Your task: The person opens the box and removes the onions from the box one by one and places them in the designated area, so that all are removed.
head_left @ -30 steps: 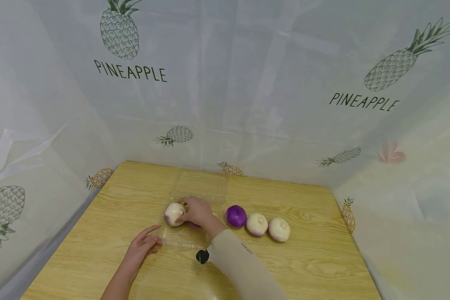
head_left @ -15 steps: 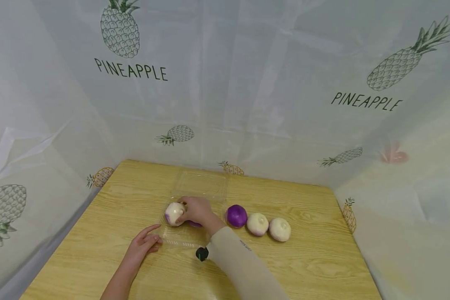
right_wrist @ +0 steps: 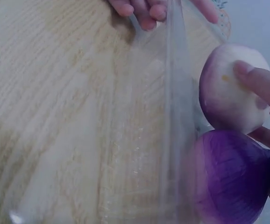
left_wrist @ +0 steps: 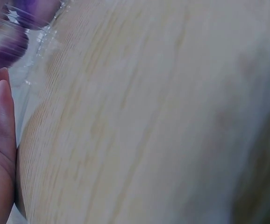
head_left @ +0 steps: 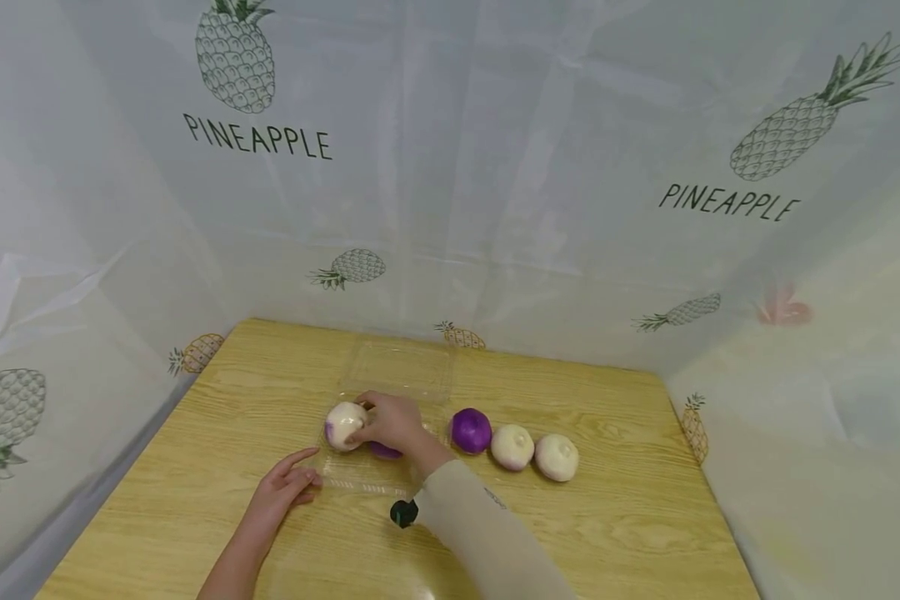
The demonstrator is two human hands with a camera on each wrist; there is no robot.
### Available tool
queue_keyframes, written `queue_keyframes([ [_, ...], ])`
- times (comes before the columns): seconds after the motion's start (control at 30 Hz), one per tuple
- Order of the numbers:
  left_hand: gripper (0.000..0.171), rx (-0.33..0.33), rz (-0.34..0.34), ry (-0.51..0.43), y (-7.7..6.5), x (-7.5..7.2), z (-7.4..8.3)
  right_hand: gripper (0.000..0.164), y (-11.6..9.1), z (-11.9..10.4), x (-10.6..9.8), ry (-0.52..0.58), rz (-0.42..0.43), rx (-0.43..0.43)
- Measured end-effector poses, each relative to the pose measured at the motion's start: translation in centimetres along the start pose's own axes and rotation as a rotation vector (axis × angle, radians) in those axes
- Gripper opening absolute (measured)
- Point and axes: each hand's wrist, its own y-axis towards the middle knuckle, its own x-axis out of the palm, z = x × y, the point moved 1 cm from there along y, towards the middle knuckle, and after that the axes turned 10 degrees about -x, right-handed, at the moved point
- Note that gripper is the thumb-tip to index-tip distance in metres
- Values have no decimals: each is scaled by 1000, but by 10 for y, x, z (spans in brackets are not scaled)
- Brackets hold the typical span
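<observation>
While the left hand [head_left: 285,485] lies relaxed, fingers extended beside the clear container [head_left: 367,479], the right hand [head_left: 395,425] pinches a white-and-purple bulb [head_left: 342,426] at the container's left side, toward the bench's [head_left: 210,467] left edge! A purple bulb [head_left: 385,451] sits just beside it; three loose bulbs [head_left: 512,447] line up rightward. Beyond, the flipped-back lid [head_left: 396,368] lies near the far edge.

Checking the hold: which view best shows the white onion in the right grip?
Right wrist: the white onion looks large and mostly uncovered there. The head view shows it small, partly behind the right grip; the left wrist view, apparently a blurred part.
</observation>
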Motion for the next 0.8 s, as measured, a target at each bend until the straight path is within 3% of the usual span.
queue_keyframes([
  [0.3,44,10,-7,-5,1,0,-1,63,-11,-1,0,202,79,20],
  [0.63,40,23,-32,-15,-1,-2,0,62,-28,-5,-9,566,177,2],
  [0.8,43,24,-20,-7,0,0,-1,61,-38,-4,-13,662,210,-18],
])
